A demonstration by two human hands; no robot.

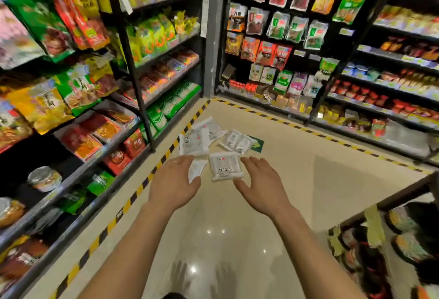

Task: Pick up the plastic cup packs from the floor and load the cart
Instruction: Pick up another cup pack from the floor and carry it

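Observation:
Several clear plastic cup packs lie on the beige floor in the aisle corner. The nearest pack (225, 165) sits between my two hands. Another pack (193, 143) lies behind it to the left, one (237, 142) to the right, and one (210, 126) farthest back. A smaller pack (196, 168) shows partly from behind my left hand. My left hand (174, 181) reaches out above the floor with fingers straight, holding nothing. My right hand (260, 182) is spread open just right of the nearest pack. No cart is in view.
Black shelving full of snack packets lines the left side (133, 66) and the far wall (285, 37). More shelves run along the right (392, 89) and the near right corner. Yellow-black hazard tape (133, 196) edges the floor. A green arrow sticker (257, 144) lies by the packs.

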